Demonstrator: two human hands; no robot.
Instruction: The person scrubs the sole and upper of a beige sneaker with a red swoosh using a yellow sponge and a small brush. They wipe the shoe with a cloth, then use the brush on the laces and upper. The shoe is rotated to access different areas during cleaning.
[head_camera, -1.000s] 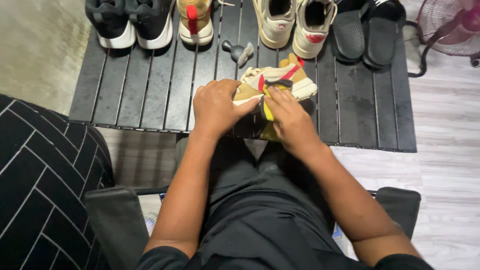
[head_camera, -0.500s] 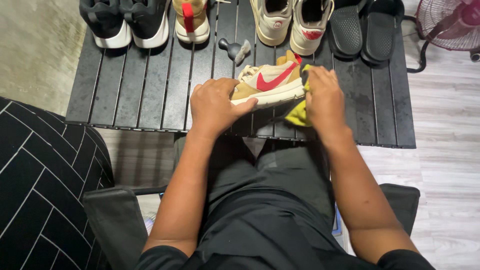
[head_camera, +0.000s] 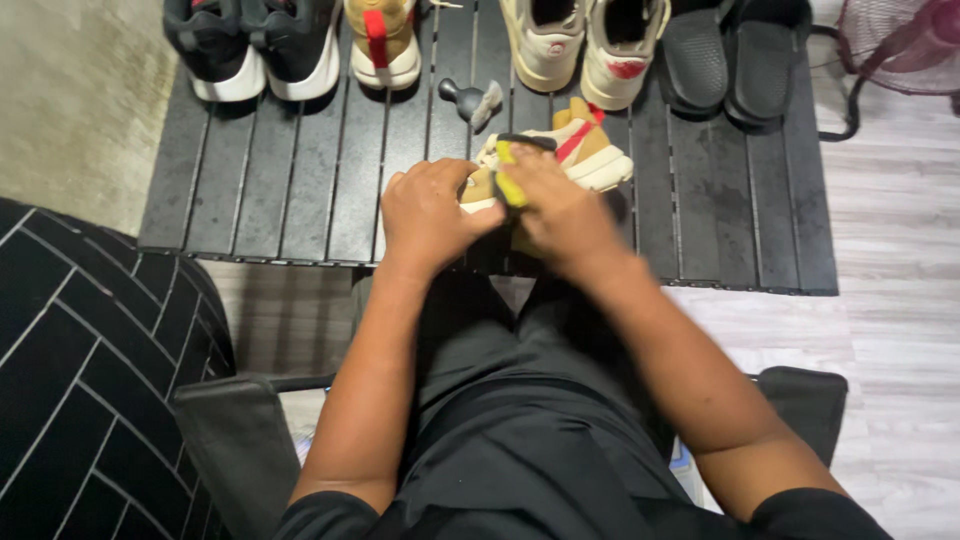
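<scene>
over the slatted black bench (head_camera: 290, 190), the left hand (head_camera: 432, 215) has its fingers closed around a tan sneaker (head_camera: 575, 150) while the right hand (head_camera: 560, 205) presses a yellow cloth (head_camera: 508, 182) against it, fingers gripping the cloth.

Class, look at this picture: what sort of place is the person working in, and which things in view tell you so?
Probably a room at home, set up for shoe cleaning: a low black slatted table lined with shoes, a pink floor fan, and wood-look flooring.
</scene>
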